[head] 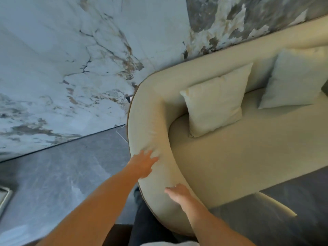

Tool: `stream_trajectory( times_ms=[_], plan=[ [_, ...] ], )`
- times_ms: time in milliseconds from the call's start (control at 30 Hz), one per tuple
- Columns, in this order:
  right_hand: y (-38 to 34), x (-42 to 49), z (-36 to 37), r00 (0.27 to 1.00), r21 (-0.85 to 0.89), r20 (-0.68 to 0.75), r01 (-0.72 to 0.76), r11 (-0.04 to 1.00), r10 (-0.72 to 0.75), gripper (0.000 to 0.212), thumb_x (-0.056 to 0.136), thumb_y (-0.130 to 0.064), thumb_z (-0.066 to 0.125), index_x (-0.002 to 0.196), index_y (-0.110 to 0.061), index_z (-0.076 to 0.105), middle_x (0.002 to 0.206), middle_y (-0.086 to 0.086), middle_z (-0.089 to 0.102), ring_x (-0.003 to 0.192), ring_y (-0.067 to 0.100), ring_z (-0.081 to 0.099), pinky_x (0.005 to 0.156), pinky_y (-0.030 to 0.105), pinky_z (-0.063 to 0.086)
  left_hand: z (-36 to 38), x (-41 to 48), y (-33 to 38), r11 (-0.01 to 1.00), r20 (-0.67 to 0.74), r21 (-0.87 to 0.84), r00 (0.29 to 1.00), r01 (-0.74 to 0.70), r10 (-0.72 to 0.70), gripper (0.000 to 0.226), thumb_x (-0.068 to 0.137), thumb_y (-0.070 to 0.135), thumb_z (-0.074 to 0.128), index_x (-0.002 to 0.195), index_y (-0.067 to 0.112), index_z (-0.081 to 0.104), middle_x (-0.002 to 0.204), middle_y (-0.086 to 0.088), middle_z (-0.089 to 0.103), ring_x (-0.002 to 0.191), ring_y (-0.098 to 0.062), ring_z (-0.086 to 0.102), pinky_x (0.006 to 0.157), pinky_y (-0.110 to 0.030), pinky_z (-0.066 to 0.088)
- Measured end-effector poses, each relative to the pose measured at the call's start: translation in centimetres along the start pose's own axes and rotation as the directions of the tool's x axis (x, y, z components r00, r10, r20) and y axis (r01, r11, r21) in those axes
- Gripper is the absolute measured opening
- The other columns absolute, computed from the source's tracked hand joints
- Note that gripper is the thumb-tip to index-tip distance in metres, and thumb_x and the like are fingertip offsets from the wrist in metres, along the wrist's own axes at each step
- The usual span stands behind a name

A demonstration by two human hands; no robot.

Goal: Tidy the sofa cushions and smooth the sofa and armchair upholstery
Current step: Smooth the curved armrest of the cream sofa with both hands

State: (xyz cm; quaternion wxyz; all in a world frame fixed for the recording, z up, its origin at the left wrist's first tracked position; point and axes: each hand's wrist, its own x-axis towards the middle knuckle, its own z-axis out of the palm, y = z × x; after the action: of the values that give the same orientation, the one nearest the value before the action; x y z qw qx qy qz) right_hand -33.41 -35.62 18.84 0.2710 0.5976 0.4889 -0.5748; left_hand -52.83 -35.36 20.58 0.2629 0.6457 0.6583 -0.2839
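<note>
A beige curved sofa (230,157) fills the right half of the head view. A cream cushion (215,102) leans against its backrest near the rounded left end. A pale cushion (298,77) leans further right. My left hand (142,164) lies flat, fingers spread, on the padded armrest (149,121), where the fabric shows small creases. My right hand (179,192) rests palm down on the armrest's lower front end, holding nothing.
A marble-patterned wall (62,68) stands to the left and behind the sofa. Dark grey floor (62,183) lies below it. A thin white cable (121,134) runs on the floor beside the sofa. My dark trouser legs (147,219) stand against the armrest.
</note>
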Motion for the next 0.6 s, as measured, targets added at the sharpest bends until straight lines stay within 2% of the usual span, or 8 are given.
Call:
stream_trajectory(
  times_ms=[67,100,167,233,333,400,500,600],
  plan=[
    [-1.8,0.4,-0.6,1.0,-0.025,-0.004,-0.028,0.999,0.028,0.052,0.095,-0.045,0.049,0.126,-0.003,0.054,0.147,0.017,0.05,0.134,0.032,0.049,0.105,0.034,0.04,-1.2,2.3,-2.5,0.989,-0.045,0.131,0.997,-0.063,0.07,0.066,0.097,0.03,0.052,0.153,0.027,0.017,0.164,-0.014,-0.003,0.147,-0.043,0.006,0.109,-0.056,0.036],
    [-2.8,0.8,-0.8,0.999,-0.023,0.006,-0.036,0.999,0.036,0.043,0.097,-0.046,0.047,0.117,-0.008,0.055,0.147,0.017,0.05,0.135,0.031,0.048,0.108,0.035,0.038,-1.7,3.5,-3.6,0.974,-0.047,0.198,0.992,-0.108,0.119,0.067,0.097,0.032,0.052,0.153,0.027,0.016,0.163,-0.016,-0.004,0.147,-0.046,0.003,0.112,-0.059,0.028],
    [-4.5,1.0,-1.4,0.997,0.008,0.009,-0.071,0.997,0.071,0.048,0.1,-0.047,0.045,0.127,-0.009,0.056,0.15,0.016,0.048,0.137,0.031,0.047,0.111,0.037,0.039,-2.5,5.7,-5.5,0.917,-0.003,0.303,0.962,-0.261,0.274,0.071,0.096,0.037,0.053,0.154,0.028,0.013,0.163,-0.018,-0.004,0.147,-0.048,-0.006,0.117,-0.061,0.011],
    [-5.9,0.8,-1.7,0.991,0.052,-0.008,-0.136,0.989,0.136,0.056,0.098,-0.046,0.049,0.135,-0.004,0.056,0.146,0.015,0.052,0.131,0.031,0.053,0.107,0.038,0.045,-3.0,7.4,-7.2,0.851,0.057,0.359,0.919,-0.384,0.391,0.081,0.093,0.046,0.056,0.155,0.031,0.006,0.164,-0.016,-0.011,0.147,-0.045,-0.014,0.117,-0.062,0.001],
    [-7.7,1.1,-1.3,0.978,0.138,-0.044,-0.195,0.971,0.203,0.053,0.094,-0.043,0.055,0.129,-0.003,0.062,0.138,0.016,0.06,0.124,0.032,0.058,0.101,0.039,0.05,-4.2,10.0,-9.2,0.813,0.075,0.386,0.893,-0.437,0.444,0.098,0.081,0.066,0.059,0.155,0.035,0.002,0.164,-0.015,-0.012,0.146,-0.045,-0.016,0.113,-0.066,-0.007],
    [-8.5,0.8,-0.7,0.972,0.18,-0.064,-0.213,0.96,0.227,0.053,0.093,-0.045,0.054,0.126,-0.004,0.062,0.135,0.015,0.06,0.12,0.032,0.059,0.098,0.037,0.051,-4.9,11.1,-9.5,0.802,0.106,0.39,0.887,-0.453,0.45,0.103,0.075,0.071,0.06,0.154,0.038,0.001,0.164,-0.014,-0.012,0.146,-0.046,-0.017,0.111,-0.068,-0.008],
    [-8.4,0.6,1.0,0.964,0.315,-0.104,-0.2,0.928,0.244,0.059,0.091,-0.043,0.057,0.136,-0.005,0.052,0.146,0.015,0.046,0.13,0.034,0.049,0.106,0.04,0.045,-5.2,11.1,-9.0,0.785,0.197,0.408,0.884,-0.467,0.424,0.102,0.08,0.068,0.056,0.153,0.037,-0.008,0.163,-0.013,-0.018,0.144,-0.049,-0.022,0.111,-0.07,-0.004],
    [-7.8,0.8,3.0,0.967,0.38,-0.12,-0.166,0.91,0.226,0.079,0.093,-0.043,0.053,0.154,-0.007,0.019,0.165,0.016,0.005,0.151,0.039,0.009,0.119,0.045,0.022,-5.6,11.5,-9.2,0.744,0.253,0.461,0.876,-0.483,0.411,0.093,0.088,0.063,0.048,0.151,0.037,-0.015,0.162,-0.012,-0.022,0.143,-0.048,-0.024,0.113,-0.068,0.0]
  ],
)
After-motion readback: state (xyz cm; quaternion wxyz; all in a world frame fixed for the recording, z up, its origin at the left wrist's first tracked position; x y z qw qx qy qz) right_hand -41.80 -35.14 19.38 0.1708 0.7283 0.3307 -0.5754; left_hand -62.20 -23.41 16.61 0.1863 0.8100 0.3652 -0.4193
